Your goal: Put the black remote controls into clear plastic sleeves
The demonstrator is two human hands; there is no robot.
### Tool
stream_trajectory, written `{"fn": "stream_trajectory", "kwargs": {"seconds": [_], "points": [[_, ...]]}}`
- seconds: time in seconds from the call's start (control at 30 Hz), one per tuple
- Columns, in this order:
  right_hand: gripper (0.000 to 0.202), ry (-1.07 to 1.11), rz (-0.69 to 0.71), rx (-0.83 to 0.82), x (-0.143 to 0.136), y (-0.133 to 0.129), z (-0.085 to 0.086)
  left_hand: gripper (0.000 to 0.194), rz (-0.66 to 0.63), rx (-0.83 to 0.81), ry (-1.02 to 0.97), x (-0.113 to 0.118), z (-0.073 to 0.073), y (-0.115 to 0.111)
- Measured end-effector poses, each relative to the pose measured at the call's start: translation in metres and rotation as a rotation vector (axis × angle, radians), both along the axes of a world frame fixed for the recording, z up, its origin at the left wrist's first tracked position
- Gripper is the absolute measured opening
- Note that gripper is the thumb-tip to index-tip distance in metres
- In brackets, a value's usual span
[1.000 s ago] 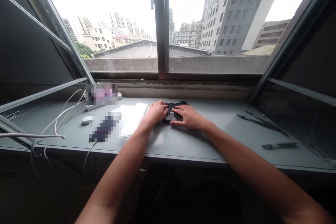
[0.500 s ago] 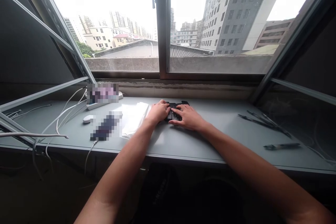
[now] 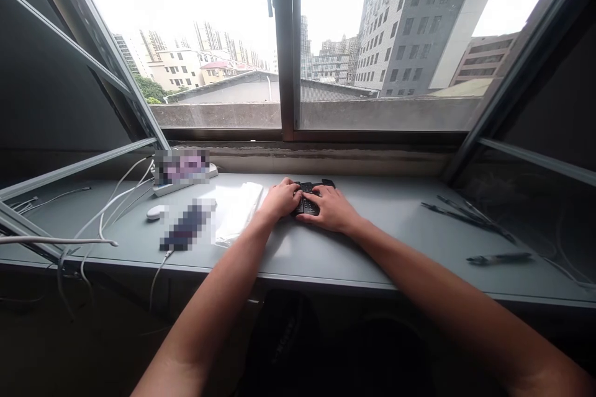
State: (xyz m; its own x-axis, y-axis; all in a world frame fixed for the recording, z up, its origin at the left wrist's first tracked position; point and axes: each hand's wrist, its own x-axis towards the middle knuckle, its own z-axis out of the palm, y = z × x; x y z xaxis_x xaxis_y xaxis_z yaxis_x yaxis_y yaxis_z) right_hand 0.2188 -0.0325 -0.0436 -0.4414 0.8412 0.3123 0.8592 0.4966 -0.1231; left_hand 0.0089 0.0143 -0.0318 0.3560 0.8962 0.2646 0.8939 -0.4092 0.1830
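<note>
A small black keyboard (image 3: 309, 205), which looks like a folding one, lies flat on the grey desk (image 3: 372, 254) near the window. My left hand (image 3: 280, 199) rests over its left part, with the fingers bent loosely on the keys and the thumb toward the middle. Over the right part is my right hand (image 3: 334, 209), palm down, its fingers apart and its thumb stretched along the near edge. Neither hand grips anything. Much of the keyboard is covered by the hands, and a dark corner of it shows beyond the right fingers.
Left of my left arm lie white sheets in a clear sleeve (image 3: 237, 208), a blurred-out phone-like object (image 3: 186, 226) on a cable, and a white mouse (image 3: 157, 213). Behind them is a white power strip (image 3: 186, 185) with cords. Several pens (image 3: 498, 258) lie at the right.
My right thumb and hand have shifted slightly left over the keyboard. The left hand stays in nearly the same place, and the keyboard has not visibly moved.
</note>
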Motion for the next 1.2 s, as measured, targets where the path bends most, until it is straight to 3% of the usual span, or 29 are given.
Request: {"fn": "stream_trajectory", "kwargs": {"seconds": [0.47,0.87,1.03,1.2], "points": [[0.081,-0.055,-0.018,-0.01,-0.003,-0.006,0.005,0.05,0.066,-0.019,0.012,0.005,0.0,-0.003],[0.089,-0.039,-0.019,-0.014,-0.005,-0.006,0.008,0.047,0.091,-0.011,0.01,0.008,0.006,-0.009],[0.096,-0.039,-0.023,-0.017,-0.004,-0.006,0.007,0.048,0.295,0.089,0.042,-0.001,0.008,-0.007],[0.1,-0.012,-0.026,-0.016,-0.004,-0.005,0.007,0.044,0.418,-0.048,0.049,-0.015,0.005,0.0]]}}
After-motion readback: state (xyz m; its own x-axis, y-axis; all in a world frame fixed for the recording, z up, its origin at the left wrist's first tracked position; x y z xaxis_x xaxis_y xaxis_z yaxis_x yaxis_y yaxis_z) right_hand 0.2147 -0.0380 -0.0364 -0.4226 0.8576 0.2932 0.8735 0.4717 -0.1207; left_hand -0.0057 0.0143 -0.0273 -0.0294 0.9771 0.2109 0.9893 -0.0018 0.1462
